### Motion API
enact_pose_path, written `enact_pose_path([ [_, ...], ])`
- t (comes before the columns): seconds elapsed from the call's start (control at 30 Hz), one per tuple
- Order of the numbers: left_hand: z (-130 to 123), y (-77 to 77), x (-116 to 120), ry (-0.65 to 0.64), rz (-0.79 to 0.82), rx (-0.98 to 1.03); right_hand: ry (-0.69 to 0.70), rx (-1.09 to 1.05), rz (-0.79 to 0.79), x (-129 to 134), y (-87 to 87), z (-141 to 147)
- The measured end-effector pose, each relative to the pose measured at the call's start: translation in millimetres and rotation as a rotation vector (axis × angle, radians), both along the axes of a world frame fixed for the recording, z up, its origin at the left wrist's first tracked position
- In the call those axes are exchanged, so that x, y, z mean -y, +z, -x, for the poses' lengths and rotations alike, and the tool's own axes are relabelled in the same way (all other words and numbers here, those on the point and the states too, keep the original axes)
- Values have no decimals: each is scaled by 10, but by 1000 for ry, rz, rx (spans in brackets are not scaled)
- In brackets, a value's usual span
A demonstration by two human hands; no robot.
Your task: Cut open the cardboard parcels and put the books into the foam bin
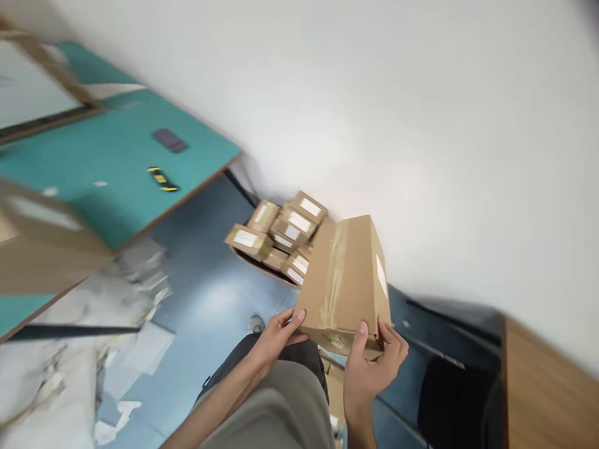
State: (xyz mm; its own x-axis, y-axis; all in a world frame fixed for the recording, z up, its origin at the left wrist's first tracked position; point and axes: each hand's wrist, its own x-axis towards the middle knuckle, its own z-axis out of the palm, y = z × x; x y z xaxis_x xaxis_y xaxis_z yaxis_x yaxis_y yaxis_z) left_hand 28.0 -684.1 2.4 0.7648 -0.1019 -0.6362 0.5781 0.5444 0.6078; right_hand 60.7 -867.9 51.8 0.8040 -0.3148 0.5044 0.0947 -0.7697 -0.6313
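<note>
Brown and taped, the box (354,268) was up before the person (276,411), smaller boxes (286,229) beyond! Left hand (281,330) and right hand (374,355) gripped its near corners, fingers closed on cardboard, presumably to balance the weight.

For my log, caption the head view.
Left hand and right hand hold a taped brown cardboard box, labelled brown cardboard boxes beyond.

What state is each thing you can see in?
Large box: taped shut, held
Left hand: gripping box's near left corner
Right hand: gripping box's near right corner
Small boxes: closed, piled up
Left carton: too blurred to tell
Black-and-yellow object: lying on table
Dark flat object: likewise
White scraps: strewn on floor
</note>
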Motion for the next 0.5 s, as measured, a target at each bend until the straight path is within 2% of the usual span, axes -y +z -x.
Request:
enact_pose_path([
  [0.13, 263, 363, -778, 240, -20, 130, 255, 119, -22, -877, 351, -139],
  [0.27, 450, 519, -1441, 550, -101, 191, 543, 166, -87, -1774, 516, -329],
  [0.37, 472, 539, -1950, 796, -225, 221, 703, 108, -134, -2440, 477, -499],
  [0.5, 442, 420, -2720, 1026, -468, 241, 919, -42, -189, -3350, 192, -786],
])
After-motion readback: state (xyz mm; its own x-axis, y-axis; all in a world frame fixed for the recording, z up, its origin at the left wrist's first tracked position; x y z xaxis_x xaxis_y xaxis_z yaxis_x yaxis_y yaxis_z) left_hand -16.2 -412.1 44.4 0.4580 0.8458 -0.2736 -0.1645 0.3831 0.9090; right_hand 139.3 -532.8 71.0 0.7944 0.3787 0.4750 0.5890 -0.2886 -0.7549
